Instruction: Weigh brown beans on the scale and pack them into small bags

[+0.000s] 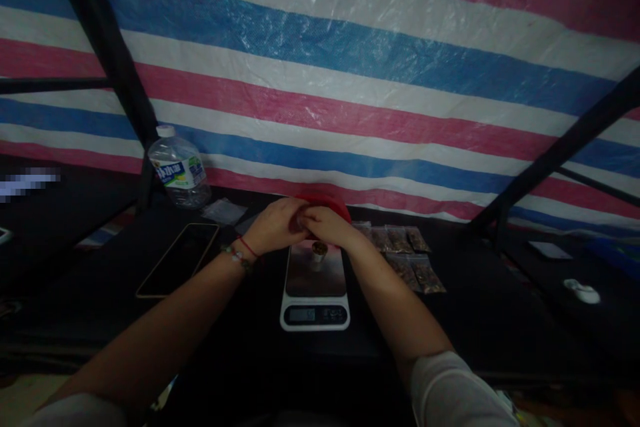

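My left hand (pixel 280 223) and my right hand (pixel 325 225) meet just above the back of a white kitchen scale (pixel 315 283), in front of a red bowl (pixel 327 202). Both have their fingers curled in and pressed together; what they hold is hidden and dim. A small cup (pixel 319 252) with brown, crumbly bits stands on the scale's plate, beneath my right hand. The scale's display is lit, its digits too faint to read surely. To the right lie several small clear zip bags (pixel 400 240) filled with brown bits.
A phone (pixel 180 260) lies left of the scale. Behind it are clear plastic bags (pixel 223 211) and a large clear bottle (pixel 179 170). A white mouse (pixel 581 291) is at far right. Dark metal posts and a striped plastic sheet (pixel 350 93) bound the black table.
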A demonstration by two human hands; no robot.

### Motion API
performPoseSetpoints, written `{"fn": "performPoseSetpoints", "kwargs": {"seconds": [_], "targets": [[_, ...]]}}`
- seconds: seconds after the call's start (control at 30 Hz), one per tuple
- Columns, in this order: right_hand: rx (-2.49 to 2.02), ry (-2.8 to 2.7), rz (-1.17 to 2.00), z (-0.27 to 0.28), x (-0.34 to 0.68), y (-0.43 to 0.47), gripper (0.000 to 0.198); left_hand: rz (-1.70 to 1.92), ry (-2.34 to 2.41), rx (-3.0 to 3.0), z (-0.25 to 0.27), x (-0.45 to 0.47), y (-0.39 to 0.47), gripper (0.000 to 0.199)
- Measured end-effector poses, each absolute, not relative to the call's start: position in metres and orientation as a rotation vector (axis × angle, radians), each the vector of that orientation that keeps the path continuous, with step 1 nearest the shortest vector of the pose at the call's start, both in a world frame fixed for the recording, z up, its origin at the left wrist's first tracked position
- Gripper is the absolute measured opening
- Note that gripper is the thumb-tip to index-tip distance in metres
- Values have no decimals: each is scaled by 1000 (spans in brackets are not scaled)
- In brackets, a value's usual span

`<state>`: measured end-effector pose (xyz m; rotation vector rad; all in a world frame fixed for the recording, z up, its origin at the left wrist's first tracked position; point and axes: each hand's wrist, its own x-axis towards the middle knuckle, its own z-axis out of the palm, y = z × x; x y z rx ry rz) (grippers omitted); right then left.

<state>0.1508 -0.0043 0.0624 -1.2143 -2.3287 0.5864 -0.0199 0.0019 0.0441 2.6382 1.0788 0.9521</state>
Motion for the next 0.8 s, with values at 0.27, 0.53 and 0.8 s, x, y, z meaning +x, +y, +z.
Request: {"fn": "performPoseSetpoints", "kwargs": {"seconds": [0.27,0.53,0.8], "targets": [[-1331,-2263,472,66,154,-4,10,965,1037,2754,35,-15,11,66],[-1166,-2211,565,65,155,1,26,1116,1158,2571,13,-23,10,58],[-1227,-2557,889,91,203,-13,53,1183,1217,2466,-10,-31,16,58]]}}
